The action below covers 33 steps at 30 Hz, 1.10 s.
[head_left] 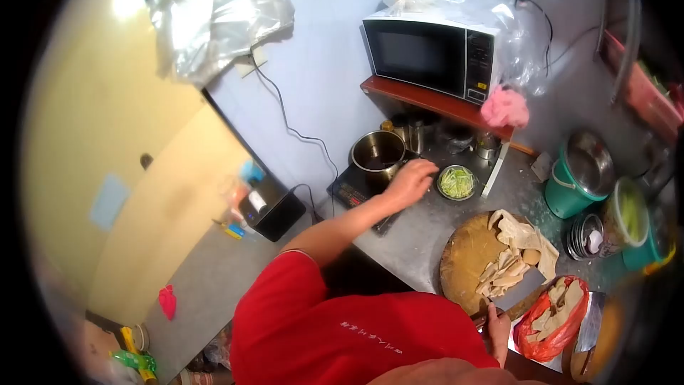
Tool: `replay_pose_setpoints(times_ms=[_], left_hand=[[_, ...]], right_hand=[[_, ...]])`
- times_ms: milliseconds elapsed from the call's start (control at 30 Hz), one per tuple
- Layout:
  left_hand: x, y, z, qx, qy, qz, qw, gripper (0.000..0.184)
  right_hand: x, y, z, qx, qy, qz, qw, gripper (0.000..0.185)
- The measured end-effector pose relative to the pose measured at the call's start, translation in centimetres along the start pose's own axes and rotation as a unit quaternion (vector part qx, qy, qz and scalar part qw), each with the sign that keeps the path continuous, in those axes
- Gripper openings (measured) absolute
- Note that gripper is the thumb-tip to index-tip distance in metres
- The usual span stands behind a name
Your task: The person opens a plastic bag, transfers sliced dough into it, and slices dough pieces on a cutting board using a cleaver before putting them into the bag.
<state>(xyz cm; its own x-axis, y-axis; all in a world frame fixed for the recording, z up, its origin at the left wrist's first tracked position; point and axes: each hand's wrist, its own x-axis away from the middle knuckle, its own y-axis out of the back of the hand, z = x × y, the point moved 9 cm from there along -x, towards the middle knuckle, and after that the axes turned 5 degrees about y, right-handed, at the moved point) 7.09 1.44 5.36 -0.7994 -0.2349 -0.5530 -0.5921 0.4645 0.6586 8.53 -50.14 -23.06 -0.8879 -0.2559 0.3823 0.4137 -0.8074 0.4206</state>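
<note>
My left hand (412, 182) reaches out over the counter, between a steel pot (377, 151) and a small bowl of shredded green vegetable (456, 183). Its fingers are loosely bent and a little apart, and I see nothing in them. The pot stands on a black induction cooker (354, 189) and has dark contents. At the front edge, my right hand (498, 329) grips the handle of a cleaver (522, 289). The cleaver's blade lies flat over the right side of a round wooden chopping board (463, 257), next to pale tan slices (502, 274).
A microwave (420, 53) sits on a red-brown shelf (427, 97) above the counter. Green buckets (568, 192) and stacked steel bowls (586, 237) stand at right. A red plastic bag (534, 335) of tan pieces lies near my right hand. A black box (274, 215) is at left.
</note>
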Motion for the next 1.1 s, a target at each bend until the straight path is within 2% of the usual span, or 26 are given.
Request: replay_pose_setpoints(times_ms=[67, 133, 200, 233, 300, 367, 400, 467, 533, 667, 767, 867, 933, 967, 1033, 1100], left_hand=[[-0.1, 1.1, -0.2, -0.013, 0.01, -0.02, 1.0, 0.029], [0.7, 5.9, 3.7, -0.027, 0.021, -0.044, 0.998, 0.031], [1.2, 8.6, 5.9, -0.016, 0.074, -0.065, 0.995, 0.031], [1.9, 9.6, 7.8, 0.058, 0.161, -0.065, 0.983, 0.03], [2.4, 11.8, 9.8, 0.046, 0.154, -0.091, 0.983, 0.027], [2.7, 12.7, 12.8, 0.089, 0.158, -0.117, 0.976, 0.027], [2.1, 13.2, 12.7, 0.082, 0.157, -0.116, 0.977, 0.026], [0.5, 13.9, 11.9, 0.067, 0.152, -0.116, 0.979, 0.026], [-2.3, 14.1, 8.6, 0.085, 0.112, -0.111, 0.984, 0.025], [-8.9, 14.4, 0.6, 0.06, 0.001, -0.096, 0.994, 0.024], [-15.8, 14.0, -2.8, 0.079, -0.071, -0.111, 0.988, 0.023], [-24.8, 13.1, -6.5, 0.056, -0.129, -0.098, 0.985, 0.025], [-31.4, 11.6, -8.4, 0.014, -0.153, -0.093, 0.984, 0.031], [-34.5, 10.6, -9.2, -0.007, -0.204, -0.098, 0.974, 0.034], [-40.9, 7.6, -9.0, -0.036, -0.159, -0.055, 0.985, 0.051], [-45.3, 5.2, -8.3, -0.102, -0.188, -0.094, 0.972, 0.062]], right_hand=[[1.5, 1.8, 1.4, 0.054, -0.079, 0.012, 0.995, 0.061], [0.6, -0.7, -0.4, 0.088, -0.032, -0.01, 0.996, 0.06], [0.4, 0.1, 0.1, 0.143, -0.011, -0.019, 0.989, 0.06], [1.0, 0.5, 1.5, 0.171, -0.016, -0.011, 0.985, 0.06], [1.8, 0.3, 2.2, 0.191, -0.019, 0.005, 0.981, 0.06], [1.2, 0.2, 1.4, 0.177, -0.006, 0.019, 0.984, 0.061], [1.9, 0.5, 2.7, 0.206, 0.001, 0.006, 0.978, 0.057], [3.2, 0.9, 5.3, 0.169, -0.015, 0.01, 0.985, 0.055], [3.3, 0.8, 4.9, 0.165, -0.007, 0.015, 0.986, 0.052], [3.8, 0.6, 2.0, 0.102, -0.087, 0.001, 0.991, 0.053], [3.6, 0.7, 1.2, 0.08, 0.051, -0.094, 0.991, 0.045], [5.5, 2.0, 0.9, 0.101, 0.127, -0.213, 0.964, 0.046], [6.1, 2.5, -1.7, 0.027, 0.041, -0.222, 0.974, 0.045], [6.7, 2.7, -3.1, -0.009, -0.003, -0.225, 0.974, 0.044], [8.2, 3.3, -3.0, -0.021, 0.017, -0.273, 0.962, 0.039], [11.7, 4.1, 1.1, -0.019, 0.033, -0.307, 0.951, 0.036]])
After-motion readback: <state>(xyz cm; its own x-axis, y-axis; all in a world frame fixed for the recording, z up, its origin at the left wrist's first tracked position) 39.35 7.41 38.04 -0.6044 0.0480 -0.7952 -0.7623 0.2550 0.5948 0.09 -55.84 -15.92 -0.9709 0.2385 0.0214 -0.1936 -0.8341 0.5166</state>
